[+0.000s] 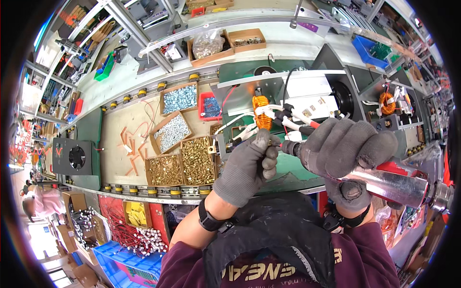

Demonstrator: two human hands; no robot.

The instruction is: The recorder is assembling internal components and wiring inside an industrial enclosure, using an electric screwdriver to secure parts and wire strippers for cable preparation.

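My right hand (pixel 349 151), in a dark grey glove, is wrapped round a metal and red power screwdriver (pixel 391 185). Its dark nose points left toward my gloved left hand (pixel 247 165). The thumb and forefinger of that hand pinch together at the driver's tip; whatever they hold there is too small to make out. Just beyond them stands an open grey metal chassis (pixel 235 98). An orange-wound coil (pixel 262 113) sits in it, with white cables (pixel 246 132) and black-sleeved leads around it. A white block (pixel 312 106) and a black fan (pixel 342 98) fill its right part.
Left of the chassis, cardboard boxes hold brass-coloured fasteners (pixel 197 161) and silver screws (pixel 173 133). A red bin (pixel 210 106) holds blue-looking screws. Another unit with a coil (pixel 387 104) stands at right. A black fan panel (pixel 73 157) lies at left; a roller rail (pixel 151 191) runs along the near edge.
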